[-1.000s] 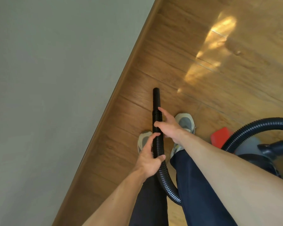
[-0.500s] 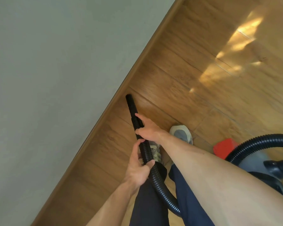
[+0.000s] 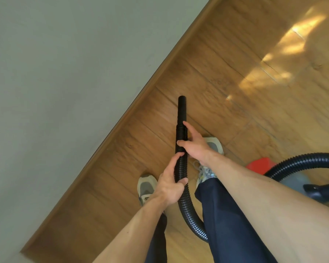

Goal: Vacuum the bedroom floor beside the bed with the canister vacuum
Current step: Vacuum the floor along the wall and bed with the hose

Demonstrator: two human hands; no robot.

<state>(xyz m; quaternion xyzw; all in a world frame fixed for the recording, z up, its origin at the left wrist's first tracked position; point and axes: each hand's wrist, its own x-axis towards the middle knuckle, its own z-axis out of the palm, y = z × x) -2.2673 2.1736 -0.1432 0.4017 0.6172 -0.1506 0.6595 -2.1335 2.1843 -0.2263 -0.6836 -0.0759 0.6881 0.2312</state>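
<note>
A black ribbed vacuum hose (image 3: 181,135) points down at the wooden floor (image 3: 235,92), its smooth open end near the skirting board. My left hand (image 3: 170,184) grips the hose lower down. My right hand (image 3: 193,143) holds it higher up, forefinger stretched along the tube. The hose loops between my legs and arcs back at the right to the canister vacuum (image 3: 294,179), grey and red, partly hidden behind my right arm.
A pale grey wall (image 3: 65,82) fills the left side, with a wooden skirting board (image 3: 122,118) running diagonally. My two feet in grey trainers (image 3: 145,186) stand by the wall. Sunlight patches lie on the floor at the upper right.
The hose end has swung from pointing left at the skirting to pointing straight ahead. My feet have shifted, and the view has turned slightly.
</note>
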